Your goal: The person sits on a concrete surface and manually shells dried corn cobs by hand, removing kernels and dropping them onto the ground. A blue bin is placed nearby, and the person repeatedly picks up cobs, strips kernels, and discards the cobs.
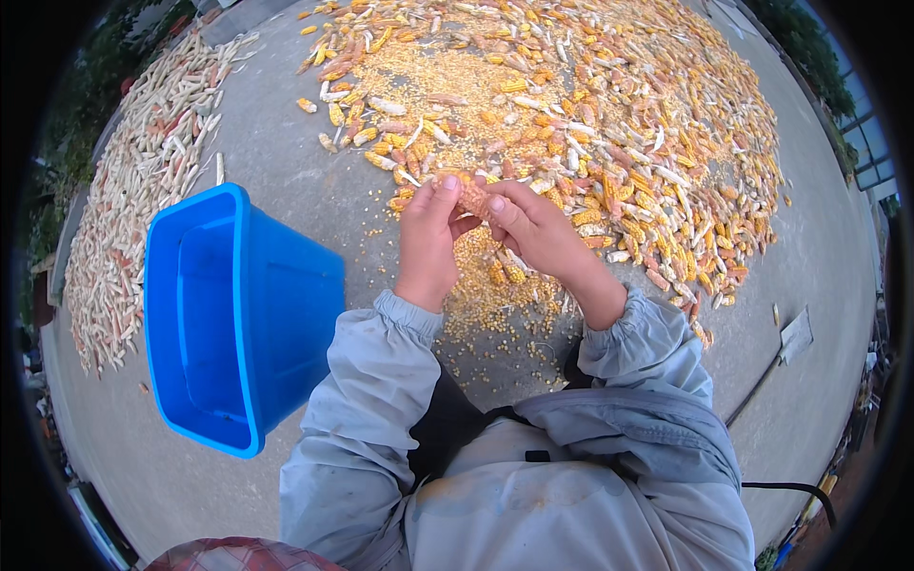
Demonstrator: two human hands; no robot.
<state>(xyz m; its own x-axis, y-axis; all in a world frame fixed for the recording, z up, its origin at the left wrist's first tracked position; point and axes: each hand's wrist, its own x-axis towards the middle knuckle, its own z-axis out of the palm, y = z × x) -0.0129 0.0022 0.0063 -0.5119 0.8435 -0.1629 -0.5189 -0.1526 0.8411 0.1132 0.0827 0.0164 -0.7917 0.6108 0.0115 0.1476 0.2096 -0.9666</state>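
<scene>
Between my two hands is a reddish, mostly bare corn cob (472,197), with some orange kernels near its far end. My left hand (431,239) grips one end, thumb on top. My right hand (532,227) holds the other end, its thumb along the cob. Loose yellow corn kernels (493,314) lie on the concrete below my hands. Beyond them spreads a wide heap of corn cobs (628,171), many still bearing kernels, mixed with loose kernels.
A blue plastic tub (293,285) lies on its side at my left, its mouth facing left. Farther left is a long pile of stripped corn cobs (143,171). On the right, a long-handled shovel (795,336) rests on the concrete, near a single cob (776,315).
</scene>
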